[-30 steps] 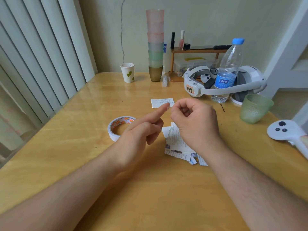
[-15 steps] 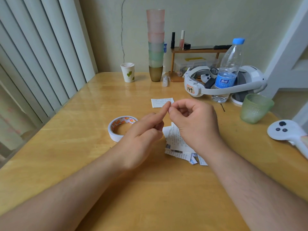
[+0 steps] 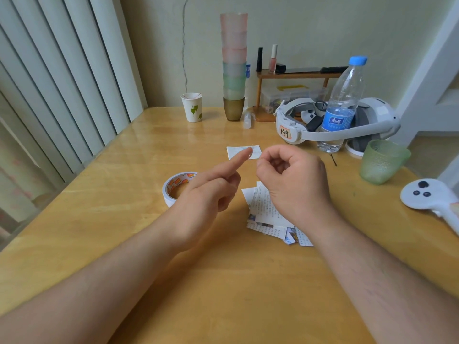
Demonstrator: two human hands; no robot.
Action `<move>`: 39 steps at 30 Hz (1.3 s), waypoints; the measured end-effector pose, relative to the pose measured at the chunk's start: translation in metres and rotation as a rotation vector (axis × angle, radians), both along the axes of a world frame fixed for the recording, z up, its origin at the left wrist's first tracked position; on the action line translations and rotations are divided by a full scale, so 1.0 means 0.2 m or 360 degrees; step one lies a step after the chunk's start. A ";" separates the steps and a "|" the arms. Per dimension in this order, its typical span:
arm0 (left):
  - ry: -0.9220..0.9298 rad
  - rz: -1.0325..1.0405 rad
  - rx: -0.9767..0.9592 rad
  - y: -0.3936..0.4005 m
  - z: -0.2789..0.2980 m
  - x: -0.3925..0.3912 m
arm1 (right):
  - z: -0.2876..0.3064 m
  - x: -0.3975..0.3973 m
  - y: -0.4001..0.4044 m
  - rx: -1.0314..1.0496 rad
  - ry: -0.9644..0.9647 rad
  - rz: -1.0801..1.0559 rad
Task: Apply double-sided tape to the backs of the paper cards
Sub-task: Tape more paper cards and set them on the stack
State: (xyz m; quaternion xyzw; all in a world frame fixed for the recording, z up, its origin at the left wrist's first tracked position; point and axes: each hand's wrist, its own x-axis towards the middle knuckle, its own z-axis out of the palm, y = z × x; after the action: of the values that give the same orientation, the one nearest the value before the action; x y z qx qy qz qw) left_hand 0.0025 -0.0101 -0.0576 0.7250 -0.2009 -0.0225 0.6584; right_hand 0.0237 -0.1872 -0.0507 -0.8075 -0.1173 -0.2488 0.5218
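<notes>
Left hand (image 3: 211, 194): forefinger held out straight, other fingers loosely curled, holding nothing that can be made out. Right hand (image 3: 293, 180): fingers curled, thumb and fingertips pinched together; whether a scrap of tape sits in the pinch cannot be told. Half a second earlier the fingertips met; now a small gap separates them, which probably means a tape piece or its backing has been pulled off the left forefinger. Under the right hand, the pile of paper cards (image 3: 268, 214) lies on the desk (image 3: 124, 219). One separate card (image 3: 244, 152) lies beyond the fingertips. The tape roll (image 3: 175, 187) rests left, behind the left hand.
</notes>
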 end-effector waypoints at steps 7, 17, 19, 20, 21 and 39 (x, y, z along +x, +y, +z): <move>-0.0137 0.0037 0.0167 0.01 -0.02 0.01 | 0.00 0.00 0.01 0.0143 0.0063 0.0104; -0.0232 0.0114 0.0415 0.00 -0.04 0.00 | -0.01 0.01 0.01 0.0149 0.0084 0.0116; -0.0248 0.0122 0.0425 0.00 -0.03 0.00 | -0.02 0.01 0.01 0.0108 0.0067 0.0125; -0.0235 0.0123 0.0405 -0.01 -0.03 0.00 | -0.02 0.02 0.01 0.0094 0.0062 0.0126; -0.0213 0.0122 0.0372 -0.01 -0.03 0.00 | -0.02 0.02 0.01 0.0083 0.0060 0.0126; -0.0174 0.0125 0.0267 0.01 -0.03 0.02 | 0.00 0.00 0.00 0.0153 0.0101 0.0189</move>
State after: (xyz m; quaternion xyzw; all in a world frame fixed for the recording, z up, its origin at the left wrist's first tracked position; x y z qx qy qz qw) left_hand 0.0061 -0.0084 -0.0641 0.7851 -0.2053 0.0261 0.5838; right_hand 0.0241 -0.1864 -0.0506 -0.7806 -0.1363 -0.1970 0.5773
